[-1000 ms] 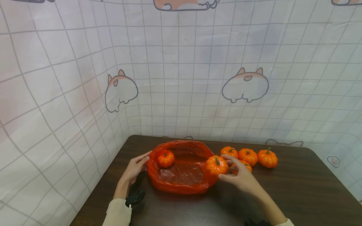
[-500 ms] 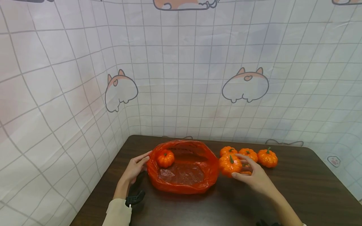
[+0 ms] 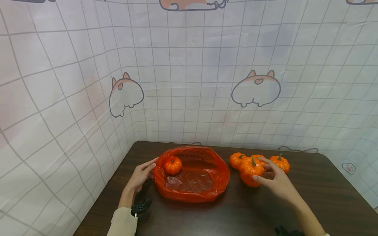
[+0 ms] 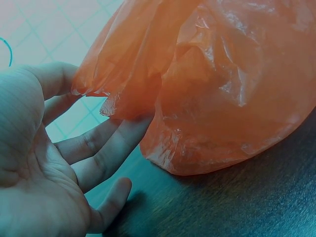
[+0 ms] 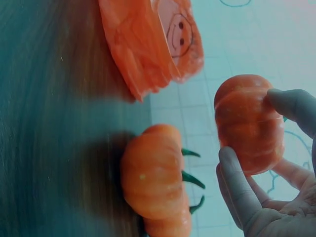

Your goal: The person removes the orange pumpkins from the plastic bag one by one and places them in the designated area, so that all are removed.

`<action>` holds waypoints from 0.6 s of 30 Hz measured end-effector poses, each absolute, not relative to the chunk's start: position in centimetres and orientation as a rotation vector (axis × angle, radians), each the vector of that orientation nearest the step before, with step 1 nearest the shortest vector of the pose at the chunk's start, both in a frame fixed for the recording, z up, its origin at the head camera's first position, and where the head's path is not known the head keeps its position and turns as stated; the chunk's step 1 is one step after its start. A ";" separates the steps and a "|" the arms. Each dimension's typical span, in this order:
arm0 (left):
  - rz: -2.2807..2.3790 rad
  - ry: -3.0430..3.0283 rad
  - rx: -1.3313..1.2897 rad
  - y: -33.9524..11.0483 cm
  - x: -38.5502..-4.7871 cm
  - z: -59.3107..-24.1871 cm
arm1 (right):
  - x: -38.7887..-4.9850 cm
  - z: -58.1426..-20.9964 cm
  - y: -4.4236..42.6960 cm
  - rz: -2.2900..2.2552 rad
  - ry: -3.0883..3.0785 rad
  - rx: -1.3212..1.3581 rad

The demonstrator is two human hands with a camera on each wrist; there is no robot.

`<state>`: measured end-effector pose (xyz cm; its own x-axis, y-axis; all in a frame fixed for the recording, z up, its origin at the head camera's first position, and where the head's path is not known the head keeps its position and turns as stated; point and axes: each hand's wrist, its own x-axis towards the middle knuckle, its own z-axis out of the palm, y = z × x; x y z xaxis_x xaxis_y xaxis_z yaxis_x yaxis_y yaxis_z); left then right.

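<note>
A red plastic bag point(image 3: 192, 196) stands open-mouthed on the table, with one small orange pumpkin point(image 3: 173, 165) inside at its left. My left hand point(image 3: 140, 176) pinches the bag's left rim; in the left wrist view the red film point(image 4: 222, 89) lies against the fingers. To the right of the bag, my right hand point(image 3: 277, 184) grips another small pumpkin point(image 3: 250, 173) with a green stem, between thumb and fingers. The right wrist view has this pumpkin point(image 5: 249, 128) raised apart from other pumpkins point(image 5: 153, 173), which sit on the table. The held pumpkin partly hides those behind it.
Beside the held one sit a pumpkin point(image 3: 236, 160) on the left and another point(image 3: 280, 163) on the right. The dark wooden table point(image 3: 195, 219) meets a white grid-patterned cloth point(image 3: 189, 111) at the back and left.
The right hand has carried its pumpkin rightward, from the bag's right rim to in front of the grouped pumpkins. The left hand and the bag look almost unmoved.
</note>
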<state>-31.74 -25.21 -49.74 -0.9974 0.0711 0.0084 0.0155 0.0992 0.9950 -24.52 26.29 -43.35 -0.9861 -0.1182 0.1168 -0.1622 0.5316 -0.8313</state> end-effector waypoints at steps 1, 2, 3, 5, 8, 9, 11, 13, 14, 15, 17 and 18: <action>2.081 2.297 0.088 -25.2 -31.7 -49.7 | -24.6 -43.4 26.5 1.471 -2.710 0.243; 2.082 2.297 0.088 -25.2 -31.7 -49.7 | -24.6 -43.4 26.7 1.466 -2.710 0.240; 2.083 2.297 0.088 -25.2 -31.7 -49.7 | -24.6 -43.4 26.9 1.459 -2.711 0.238; 2.084 2.296 0.089 -25.2 -31.8 -49.7 | -24.7 -43.4 27.3 1.453 -2.709 0.231; 2.081 2.296 0.094 -25.3 -31.8 -49.7 | -24.8 -43.4 27.9 1.432 -2.709 0.221; 2.081 2.295 0.096 -25.3 -31.8 -49.7 | -24.8 -43.4 28.0 1.425 -2.710 0.218; 2.076 2.291 0.100 -25.4 -31.8 -49.7 | -24.9 -43.5 28.4 1.412 -2.717 0.207; 2.073 2.288 0.103 -25.4 -31.8 -49.8 | -24.9 -43.5 28.8 1.403 -2.723 0.189; 2.072 2.286 0.104 -25.4 -31.8 -49.8 | -24.9 -43.5 29.0 1.400 -2.722 0.181; 2.072 2.284 0.105 -25.4 -31.8 -49.8 | -25.0 -43.6 29.2 1.404 -2.718 0.179; 2.072 2.284 0.106 -25.4 -31.7 -49.8 | -25.1 -43.7 29.6 1.407 -2.715 0.166; 2.073 2.284 0.106 -25.4 -31.7 -49.8 | -25.2 -43.7 29.9 1.412 -2.713 0.159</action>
